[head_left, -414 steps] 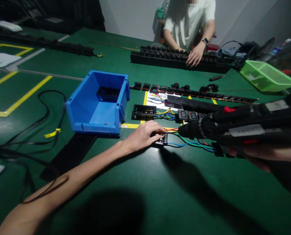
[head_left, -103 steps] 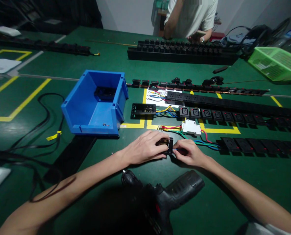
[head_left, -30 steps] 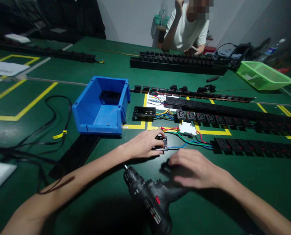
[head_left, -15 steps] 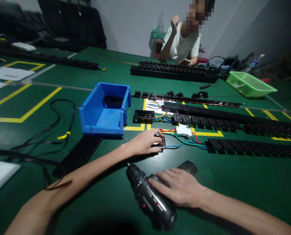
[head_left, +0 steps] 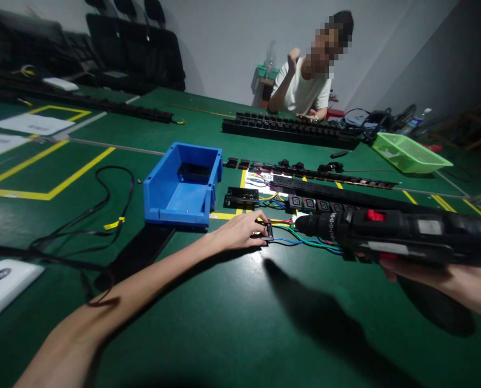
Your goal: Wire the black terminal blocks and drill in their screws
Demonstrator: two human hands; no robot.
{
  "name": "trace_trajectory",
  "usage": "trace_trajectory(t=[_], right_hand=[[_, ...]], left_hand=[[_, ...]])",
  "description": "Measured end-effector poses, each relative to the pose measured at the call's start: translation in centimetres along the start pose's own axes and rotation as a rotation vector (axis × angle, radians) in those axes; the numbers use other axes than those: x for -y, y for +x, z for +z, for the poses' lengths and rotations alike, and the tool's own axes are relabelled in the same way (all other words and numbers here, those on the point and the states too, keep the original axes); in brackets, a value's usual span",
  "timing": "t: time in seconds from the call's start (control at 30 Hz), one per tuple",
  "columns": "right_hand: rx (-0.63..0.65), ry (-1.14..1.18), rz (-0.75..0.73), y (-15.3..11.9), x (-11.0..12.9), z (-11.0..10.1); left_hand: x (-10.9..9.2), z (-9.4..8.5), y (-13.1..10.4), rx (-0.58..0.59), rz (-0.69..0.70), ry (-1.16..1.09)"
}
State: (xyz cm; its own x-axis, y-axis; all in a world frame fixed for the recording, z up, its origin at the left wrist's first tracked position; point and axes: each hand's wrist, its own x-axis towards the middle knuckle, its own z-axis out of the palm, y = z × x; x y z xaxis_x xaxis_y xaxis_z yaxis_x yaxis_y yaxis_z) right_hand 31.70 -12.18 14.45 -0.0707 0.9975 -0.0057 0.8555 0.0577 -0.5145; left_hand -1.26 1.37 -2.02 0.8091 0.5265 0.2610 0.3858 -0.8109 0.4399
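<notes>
Dark green over the broad, flat tabletop [head_left: 224, 318], marked with straight stripes of yellow adhesive tape [head_left: 81, 174]. Solid blue on the open-fronted, boxy plastic bin [head_left: 170, 216]. Mostly black on the pistol-shaped plastic drill [head_left: 410, 231], broken by red plastic parts [head_left: 376, 215] and pale rectangular patches [head_left: 386, 248]. Black on the small rectangular plastic housing [head_left: 270, 231]. Red, yellow, green and blue among the thin insulated wires [head_left: 315, 244]. Latticed light green on the rectangular plastic basket [head_left: 412, 153].

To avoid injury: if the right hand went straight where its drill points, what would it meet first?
Probably the left hand or the black box it holds; depth is unclear, so wires may come first.
</notes>
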Motion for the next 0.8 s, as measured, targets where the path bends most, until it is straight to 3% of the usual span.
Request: trace_trajectory(t=[0.17, 0.5, 0.8], right_hand=[[0.198, 0.035, 0.013, 2.0, 0.5, 0.2], [0.304, 0.125, 0.028, 4.3, 2.2, 1.3], [0.375, 0.063, -0.088, 5.6, 3.7, 1.2]], left_hand=[[0.2, -0.3, 0.4, -0.023, -0.008, 0.009], [0.2, -0.3, 0.5, -0.005, -0.048, 0.045], [0.5, 0.0, 0.5, -0.012, -0.062, 0.040]])
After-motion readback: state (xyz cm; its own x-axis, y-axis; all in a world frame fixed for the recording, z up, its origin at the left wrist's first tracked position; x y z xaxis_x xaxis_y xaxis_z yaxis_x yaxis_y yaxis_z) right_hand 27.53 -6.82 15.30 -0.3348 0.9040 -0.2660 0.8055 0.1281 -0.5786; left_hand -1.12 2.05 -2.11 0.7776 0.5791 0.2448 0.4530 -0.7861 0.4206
